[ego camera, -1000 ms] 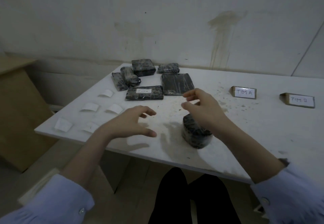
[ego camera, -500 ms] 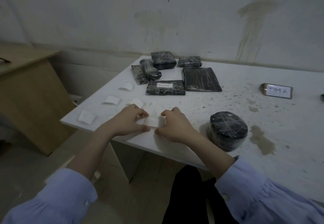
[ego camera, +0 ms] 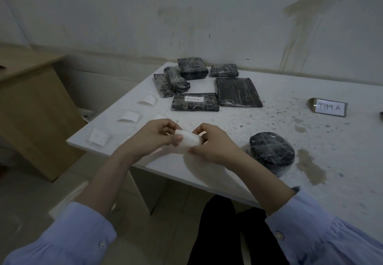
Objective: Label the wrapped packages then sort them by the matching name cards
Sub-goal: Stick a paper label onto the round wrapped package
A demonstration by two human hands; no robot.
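Your white worktop [ego camera: 228, 117] is spotty and stained. The room is dim, with a streaked wall [ego camera: 207, 26] behind and a brown desk [ego camera: 31, 99] on the left. Your left hand [ego camera: 153, 138] and right hand [ego camera: 213, 146] both pinch one white label [ego camera: 187, 143] above the near edge, fingers curled on it. The round package [ego camera: 272, 153] sits just right. Your fingers hide the label's ends, and I can't read it.

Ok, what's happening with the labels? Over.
Left grip and right grip pinch one label. Round package unlabelled, beside right grip. Nothing in the way.
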